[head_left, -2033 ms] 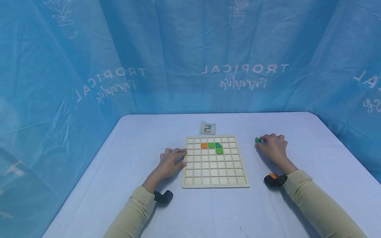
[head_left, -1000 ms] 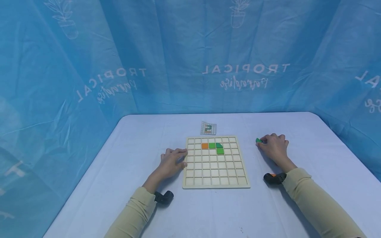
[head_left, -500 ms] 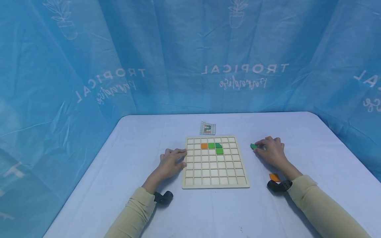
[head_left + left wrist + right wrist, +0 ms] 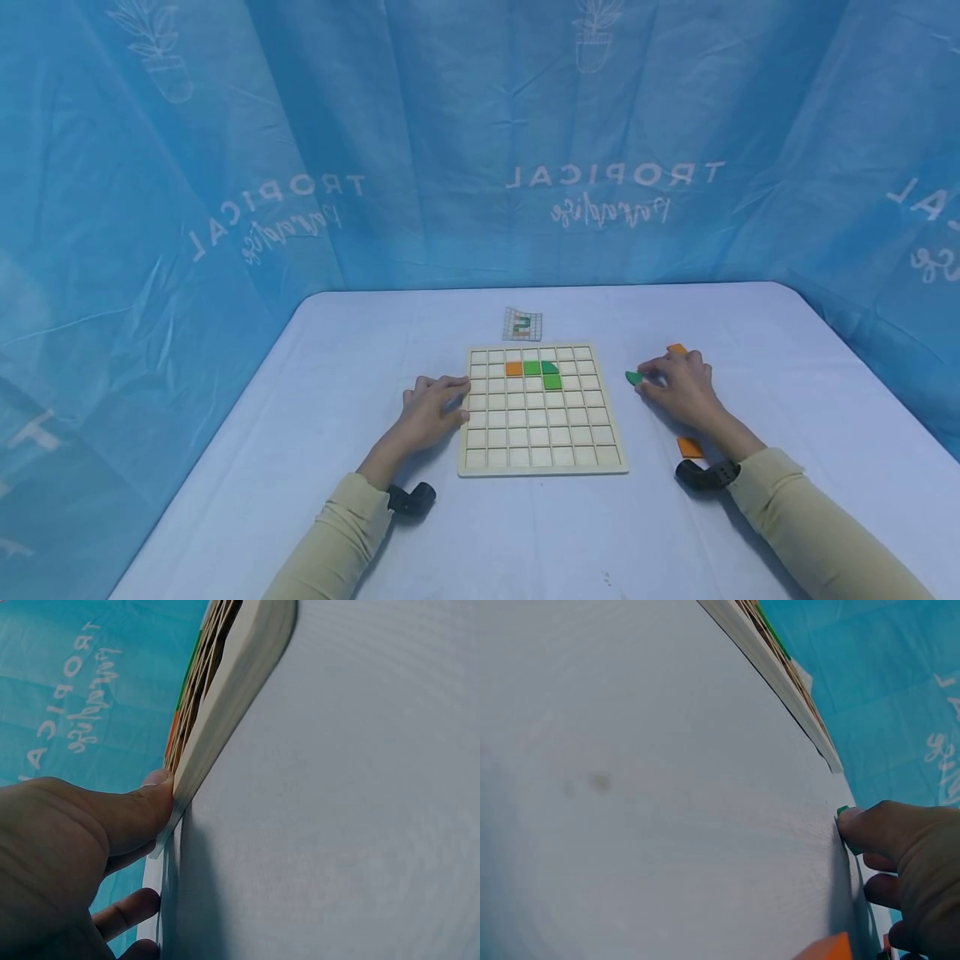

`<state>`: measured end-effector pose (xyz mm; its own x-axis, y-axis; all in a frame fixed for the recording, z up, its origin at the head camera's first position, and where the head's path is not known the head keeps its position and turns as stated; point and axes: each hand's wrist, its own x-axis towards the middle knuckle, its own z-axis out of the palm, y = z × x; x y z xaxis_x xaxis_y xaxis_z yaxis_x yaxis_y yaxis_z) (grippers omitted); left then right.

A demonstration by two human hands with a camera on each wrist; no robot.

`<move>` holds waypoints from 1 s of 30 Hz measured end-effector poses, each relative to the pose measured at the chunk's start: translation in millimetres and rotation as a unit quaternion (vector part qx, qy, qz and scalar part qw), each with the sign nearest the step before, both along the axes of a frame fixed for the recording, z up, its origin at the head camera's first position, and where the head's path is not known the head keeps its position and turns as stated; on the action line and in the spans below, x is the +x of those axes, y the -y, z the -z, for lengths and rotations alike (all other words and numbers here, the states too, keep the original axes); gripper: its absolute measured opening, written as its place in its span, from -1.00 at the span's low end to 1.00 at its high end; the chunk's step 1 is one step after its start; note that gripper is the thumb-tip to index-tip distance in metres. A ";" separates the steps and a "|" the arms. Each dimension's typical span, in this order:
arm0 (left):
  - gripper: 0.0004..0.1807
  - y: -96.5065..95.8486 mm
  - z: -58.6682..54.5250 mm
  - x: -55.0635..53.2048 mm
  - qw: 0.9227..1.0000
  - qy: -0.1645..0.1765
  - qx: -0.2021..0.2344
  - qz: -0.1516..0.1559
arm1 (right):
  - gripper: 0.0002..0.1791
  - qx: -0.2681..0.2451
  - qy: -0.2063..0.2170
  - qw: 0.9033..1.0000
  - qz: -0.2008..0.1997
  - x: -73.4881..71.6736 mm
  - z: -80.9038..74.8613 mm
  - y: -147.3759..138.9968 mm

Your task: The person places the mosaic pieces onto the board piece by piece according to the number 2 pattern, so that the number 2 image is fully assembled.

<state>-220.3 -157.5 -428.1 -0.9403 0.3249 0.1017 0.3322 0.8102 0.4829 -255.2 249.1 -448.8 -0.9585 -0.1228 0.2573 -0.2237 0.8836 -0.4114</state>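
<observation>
In the head view, a cream grid board (image 4: 540,434) lies on the table. An orange square tile (image 4: 513,369), two light green square tiles, one of them the upper green tile (image 4: 532,368), and a dark green quarter-round tile (image 4: 550,367) sit in its cells. My left hand (image 4: 427,412) rests against the board's left edge with thumb and fingertips. To the right of the board, my right hand (image 4: 681,390) pinches a green tile with a curved edge (image 4: 633,378) between thumb and finger, close to the cloth. Only a sliver of this green tile (image 4: 843,811) shows in the right wrist view.
A small pattern card (image 4: 522,325) lies behind the board. One orange tile (image 4: 677,348) is partly hidden behind my right hand, and another orange tile (image 4: 690,448) lies near my right wrist. A blue printed curtain (image 4: 450,167) hangs around the white-covered table (image 4: 360,333).
My right hand has moved left and a little nearer with the green tile, uncovering the orange tiles behind it and by the wrist. My left hand stays at the board's edge.
</observation>
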 end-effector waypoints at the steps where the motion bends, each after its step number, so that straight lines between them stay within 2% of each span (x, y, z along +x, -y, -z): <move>1: -0.45 0.0 0.0 -0.1 1.000 0.001 -0.003 -0.001 | -0.66 0.002 -0.002 1.000 0.002 0.6 -0.1 -0.2; 9: -0.45 0.5 2.0 -1.5 1.000 0.000 -0.010 -0.003 | -0.67 0.009 -0.012 1.000 0.026 4.1 -2.1 0.7; 30: -0.45 -0.1 4.1 -2.8 1.000 0.004 -0.013 -0.006 | -0.64 0.013 -0.026 1.000 0.001 -0.8 0.6 21.3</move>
<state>-223.1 -157.4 -432.2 -0.9449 0.3161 0.0852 0.3184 0.8263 0.4646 -256.0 227.8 -449.4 -0.9442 -0.1279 0.3035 -0.2420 0.8945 -0.3759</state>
